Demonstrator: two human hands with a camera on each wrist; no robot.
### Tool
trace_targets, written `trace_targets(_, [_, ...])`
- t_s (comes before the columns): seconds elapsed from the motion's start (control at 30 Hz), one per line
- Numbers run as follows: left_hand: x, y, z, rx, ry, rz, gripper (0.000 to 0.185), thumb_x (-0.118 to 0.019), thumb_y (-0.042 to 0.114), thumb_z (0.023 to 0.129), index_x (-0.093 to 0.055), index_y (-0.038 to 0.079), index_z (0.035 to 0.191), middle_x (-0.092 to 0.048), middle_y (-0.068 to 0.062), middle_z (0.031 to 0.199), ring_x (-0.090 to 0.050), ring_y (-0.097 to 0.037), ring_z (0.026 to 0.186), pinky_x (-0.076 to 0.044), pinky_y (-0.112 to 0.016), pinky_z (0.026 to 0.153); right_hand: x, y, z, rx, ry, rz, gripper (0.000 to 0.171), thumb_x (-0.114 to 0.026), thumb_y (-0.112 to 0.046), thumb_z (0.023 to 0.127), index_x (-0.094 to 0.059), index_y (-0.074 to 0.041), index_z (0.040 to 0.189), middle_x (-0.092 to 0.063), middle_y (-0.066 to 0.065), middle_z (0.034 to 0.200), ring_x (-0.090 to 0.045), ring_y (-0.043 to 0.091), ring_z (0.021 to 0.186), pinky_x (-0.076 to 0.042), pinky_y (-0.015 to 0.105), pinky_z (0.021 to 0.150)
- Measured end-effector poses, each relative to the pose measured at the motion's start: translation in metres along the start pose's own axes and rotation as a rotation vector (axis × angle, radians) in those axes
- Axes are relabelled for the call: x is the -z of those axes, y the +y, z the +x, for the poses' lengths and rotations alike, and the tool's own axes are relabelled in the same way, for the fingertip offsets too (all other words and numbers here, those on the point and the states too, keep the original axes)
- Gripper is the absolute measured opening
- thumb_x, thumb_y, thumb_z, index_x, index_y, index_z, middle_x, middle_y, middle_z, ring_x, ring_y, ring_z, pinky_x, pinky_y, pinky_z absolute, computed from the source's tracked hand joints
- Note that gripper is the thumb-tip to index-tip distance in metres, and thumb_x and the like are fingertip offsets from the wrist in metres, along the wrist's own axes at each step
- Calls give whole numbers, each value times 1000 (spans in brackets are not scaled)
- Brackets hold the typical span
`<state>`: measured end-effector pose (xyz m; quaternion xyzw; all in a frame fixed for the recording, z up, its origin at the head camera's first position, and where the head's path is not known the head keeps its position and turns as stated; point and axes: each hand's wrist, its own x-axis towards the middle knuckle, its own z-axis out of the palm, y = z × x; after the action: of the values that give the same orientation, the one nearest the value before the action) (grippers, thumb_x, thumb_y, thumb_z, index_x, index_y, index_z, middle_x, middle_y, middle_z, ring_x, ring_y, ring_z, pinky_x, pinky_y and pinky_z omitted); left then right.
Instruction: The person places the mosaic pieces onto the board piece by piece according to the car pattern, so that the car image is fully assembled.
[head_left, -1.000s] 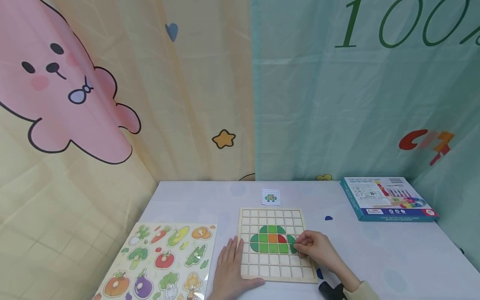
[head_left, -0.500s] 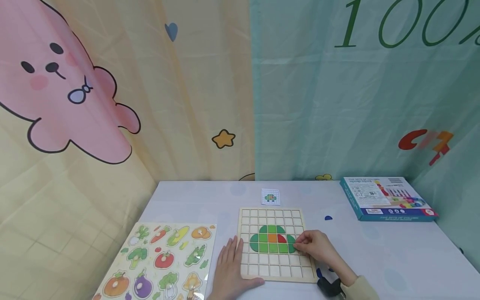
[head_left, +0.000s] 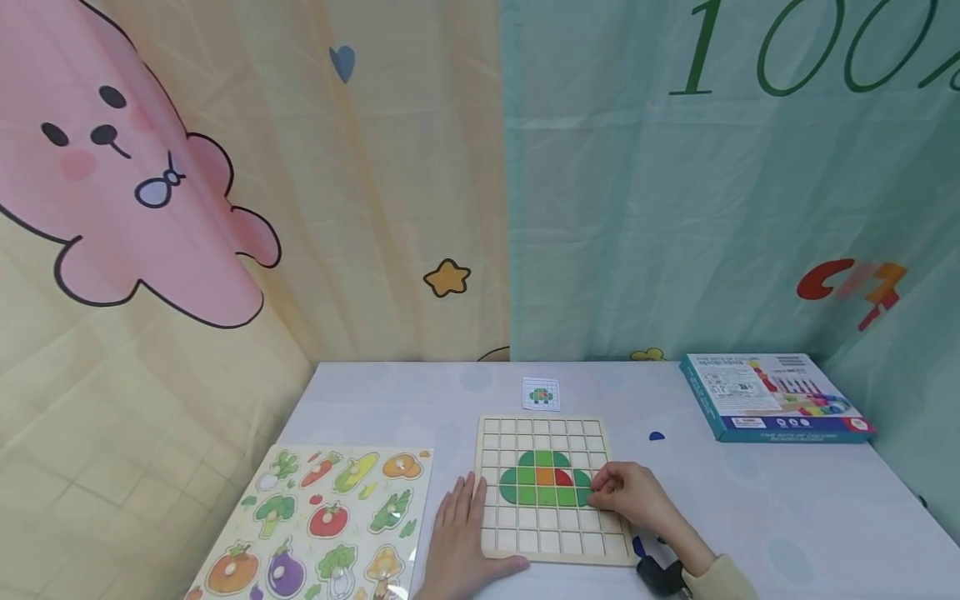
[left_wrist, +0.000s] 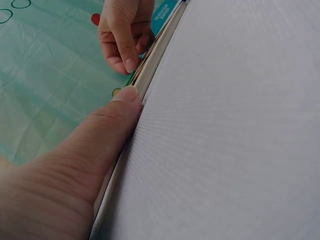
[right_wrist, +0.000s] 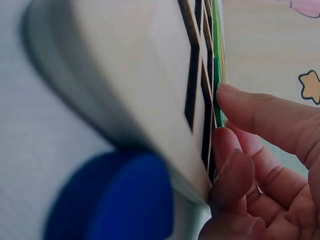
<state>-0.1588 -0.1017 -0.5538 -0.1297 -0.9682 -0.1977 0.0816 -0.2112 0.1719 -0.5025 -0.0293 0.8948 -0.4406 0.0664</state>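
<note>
1. Nearest me, a blue piece (right_wrist: 125,200) lies loose on the table, just beside the near right corner of the grid board (head_left: 553,542). It sits by my right wrist, so I judge that a careless drag of the arm could sweep it off.

2. My left hand (head_left: 461,533) lies flat, fingers straight, on the table and the board's left edge. In the left wrist view the thumb (left_wrist: 122,107) presses along that edge. It grips nothing; it only steadies. If it lifts, the board may slide under the other hand's push.

3. My right hand (head_left: 626,492) has its fingers curled at the right end of the green shape (head_left: 546,482), fingertips (right_wrist: 235,97) on the last green piece there. Whether I pinch that piece or only press it, I cannot tell. It sits at the right edge of the shape in the board's middle rows. Pressed while tilted, it could jam against a grid bar or pop out.

4. Left of the board lies a vegetable puzzle (head_left: 322,521), close to my left hand but not touching it.

5. Beyond the board lies a small pattern card (head_left: 542,393), then another blue piece (head_left: 657,436), and farthest right a box (head_left: 776,396).
</note>
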Motion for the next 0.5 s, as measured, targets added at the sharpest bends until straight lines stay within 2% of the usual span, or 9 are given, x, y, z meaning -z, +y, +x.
trace_targets(0.3, [-2,-1,-1,-13,40,11,122,-52,87,62,-31,2,147,-27,-16,151,-21,-33,139,-19,-47,110,2,2,1,10,3,-30,17,-80,-9,74,-63,-10,77,-55,-1,66,-49,15,61,-41,24,51])
trace_targets(0.5, [-3,-1,-1,-15,53,10,122,-51,88,61,-31,2,147,-27,-16,151,-21,-33,139,-18,-46,110,22,8,6,-7,55,-86,12,-74,-16,82,-65,-10,79,-54,-1,66,-47,15,61,-39,25,50])
